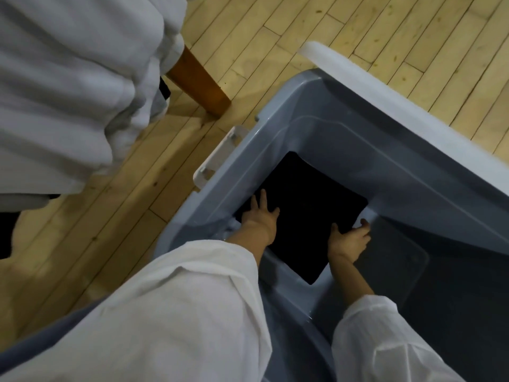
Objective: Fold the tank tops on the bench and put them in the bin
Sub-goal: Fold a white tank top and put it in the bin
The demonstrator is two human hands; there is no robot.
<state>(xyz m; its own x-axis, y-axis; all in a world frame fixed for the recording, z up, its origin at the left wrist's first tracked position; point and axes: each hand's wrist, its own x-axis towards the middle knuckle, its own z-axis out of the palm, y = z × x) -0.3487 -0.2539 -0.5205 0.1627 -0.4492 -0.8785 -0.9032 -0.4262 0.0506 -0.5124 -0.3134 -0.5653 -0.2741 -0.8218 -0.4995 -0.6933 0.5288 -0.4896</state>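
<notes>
A folded black tank top (303, 210) lies flat on the bottom of the grey-blue plastic bin (399, 150), in its near-left corner. My left hand (260, 216) rests on the garment's left edge with fingers spread and straight. My right hand (349, 238) is at the garment's right edge, thumb on top and fingers curled under the fabric, holding it. Both arms reach down into the bin in white sleeves.
The bin stands on a light wooden floor and has a white latch handle (217, 158) on its left end. A white lid (385, 86) lies along its far side. A heap of white-grey cloth (68, 78) hangs over a wooden bench leg (198, 81) at upper left.
</notes>
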